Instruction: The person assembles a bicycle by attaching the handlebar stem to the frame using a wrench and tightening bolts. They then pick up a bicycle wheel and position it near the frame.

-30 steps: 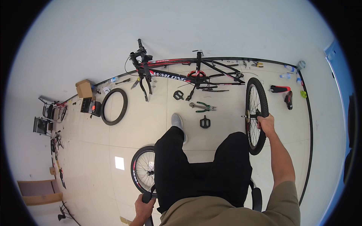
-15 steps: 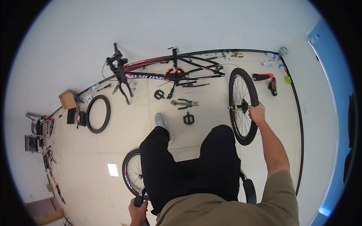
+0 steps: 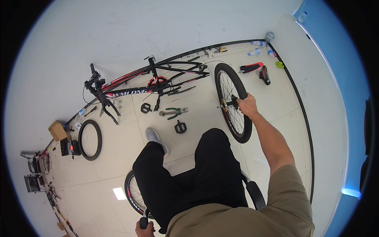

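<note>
My right hand [image 3: 248, 106] grips the hub of a spoked bicycle wheel [image 3: 233, 102] that stands upright on the floor, off to my right. My left hand [image 3: 144, 228] is at the bottom edge, closed on a second wheel [image 3: 133, 192] that stands behind my left leg. A black and red bicycle frame [image 3: 150, 81] with handlebars lies upside down against the white wall ahead. On the floor between me and the frame lie green-handled pliers [image 3: 173, 113] and two black pedals [image 3: 181, 127].
A loose tyre [image 3: 90, 140] lies on the floor at left beside a cardboard box [image 3: 58, 130] and small tools. A red and black saddle [image 3: 257, 70] and bottles sit at the far right corner. A black chair arm [image 3: 256, 194] is under my right elbow.
The view has swung, so the frame and wheel appear shifted. My right hand keeps its hold on the upright wheel and my left hand stays on the rear wheel.
</note>
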{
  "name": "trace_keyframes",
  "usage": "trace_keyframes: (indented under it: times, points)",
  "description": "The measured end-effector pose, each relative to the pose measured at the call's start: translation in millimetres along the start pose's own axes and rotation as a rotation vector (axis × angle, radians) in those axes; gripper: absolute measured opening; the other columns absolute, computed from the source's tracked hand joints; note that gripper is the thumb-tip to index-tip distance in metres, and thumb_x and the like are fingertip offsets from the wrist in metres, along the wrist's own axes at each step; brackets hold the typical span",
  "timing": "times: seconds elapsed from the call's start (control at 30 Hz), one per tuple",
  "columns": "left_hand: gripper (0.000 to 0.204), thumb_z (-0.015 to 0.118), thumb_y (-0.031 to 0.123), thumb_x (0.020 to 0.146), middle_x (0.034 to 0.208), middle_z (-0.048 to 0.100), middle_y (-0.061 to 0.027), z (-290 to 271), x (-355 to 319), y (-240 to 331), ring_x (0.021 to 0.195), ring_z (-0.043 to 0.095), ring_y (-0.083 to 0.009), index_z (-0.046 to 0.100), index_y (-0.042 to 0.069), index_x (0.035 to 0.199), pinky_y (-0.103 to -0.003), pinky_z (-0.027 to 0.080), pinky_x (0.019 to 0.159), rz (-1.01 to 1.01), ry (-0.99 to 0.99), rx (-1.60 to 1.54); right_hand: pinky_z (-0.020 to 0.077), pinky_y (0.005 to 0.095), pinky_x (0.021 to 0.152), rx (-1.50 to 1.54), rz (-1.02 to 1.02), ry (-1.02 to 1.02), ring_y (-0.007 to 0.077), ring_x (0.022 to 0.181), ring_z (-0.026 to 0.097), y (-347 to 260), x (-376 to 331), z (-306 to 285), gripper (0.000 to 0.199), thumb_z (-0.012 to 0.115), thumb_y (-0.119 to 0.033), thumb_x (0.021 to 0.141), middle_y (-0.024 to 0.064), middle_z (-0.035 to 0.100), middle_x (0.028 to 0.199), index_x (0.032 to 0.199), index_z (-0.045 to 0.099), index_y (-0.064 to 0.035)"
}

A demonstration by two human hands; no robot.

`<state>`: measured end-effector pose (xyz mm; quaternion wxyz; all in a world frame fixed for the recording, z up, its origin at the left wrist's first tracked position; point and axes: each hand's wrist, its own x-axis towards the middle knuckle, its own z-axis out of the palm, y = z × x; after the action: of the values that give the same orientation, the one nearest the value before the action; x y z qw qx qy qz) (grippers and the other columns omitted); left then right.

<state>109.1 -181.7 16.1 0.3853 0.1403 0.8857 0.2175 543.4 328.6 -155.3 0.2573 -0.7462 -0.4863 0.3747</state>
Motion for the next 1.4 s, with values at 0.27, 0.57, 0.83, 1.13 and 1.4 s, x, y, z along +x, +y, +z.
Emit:
trace_keyframes:
  times: [0.27, 0.57, 0.83, 1.13, 1.4]
  points:
    - [0.027, 0.069, 0.007, 0.079, 0.068, 0.059, -0.0086, 5.6, 11.0, -11.8, 0.054, 0.060, -0.0168, 0.056, -0.005, 0.099, -0.030, 0.054, 0.051, -0.050, 0.078, -0.073, 0.0527, 0.0371, 0.054, 0.048, -0.017, 0.048, 0.0225, 0.053, 0.065, 3.4, -1.0, 0.3, 0.028, 0.069, -0.015, 0.082, 0.0148, 0.066, 0.068, 0.099, 0.062, 0.0066]
    - [0.036, 0.073, 0.014, 0.079, 0.077, 0.062, -0.0097, 0.8, 10.5, -14.6, 0.061, 0.061, -0.0156, 0.059, -0.009, 0.102, -0.031, 0.055, 0.056, -0.052, 0.082, -0.027, 0.0487, 0.0319, 0.046, 0.102, 0.011, -0.005, 0.0160, 0.050, 0.059, -3.9, -9.0, 1.9, 0.022, 0.068, -0.013, 0.082, 0.0075, 0.061, 0.067, 0.094, 0.058, 0.0020]
    - [0.034, 0.073, 0.015, 0.079, 0.072, 0.061, -0.0076, 3.2, 6.5, -7.9, 0.057, 0.060, -0.0149, 0.059, -0.007, 0.102, -0.030, 0.052, 0.053, -0.066, 0.080, -0.055, 0.0466, 0.0286, 0.044, 0.134, 0.051, -0.037, 0.0128, 0.049, 0.055, -12.7, -13.4, -3.1, 0.015, 0.066, -0.009, 0.085, 0.0037, 0.056, 0.064, 0.088, 0.053, -0.0033]
    - [0.034, 0.073, 0.015, 0.078, 0.072, 0.061, -0.0077, 2.9, 6.8, -3.6, 0.056, 0.060, -0.0153, 0.059, -0.007, 0.101, -0.030, 0.052, 0.054, -0.082, 0.078, -0.042, 0.0463, 0.0290, 0.043, 0.163, 0.054, -0.028, 0.0131, 0.049, 0.056, -6.6, -7.3, -6.9, 0.016, 0.067, -0.009, 0.083, 0.0051, 0.057, 0.065, 0.090, 0.054, -0.0006]
    - [0.035, 0.072, 0.015, 0.078, 0.073, 0.061, -0.0093, 2.5, 9.6, -12.1, 0.057, 0.061, -0.0160, 0.059, -0.008, 0.100, -0.031, 0.053, 0.055, -0.072, 0.081, -0.020, 0.0468, 0.0296, 0.043, 0.151, 0.054, -0.027, 0.0138, 0.049, 0.056, -9.3, -5.8, -4.5, 0.016, 0.067, -0.009, 0.083, 0.0055, 0.057, 0.065, 0.089, 0.055, 0.0001]
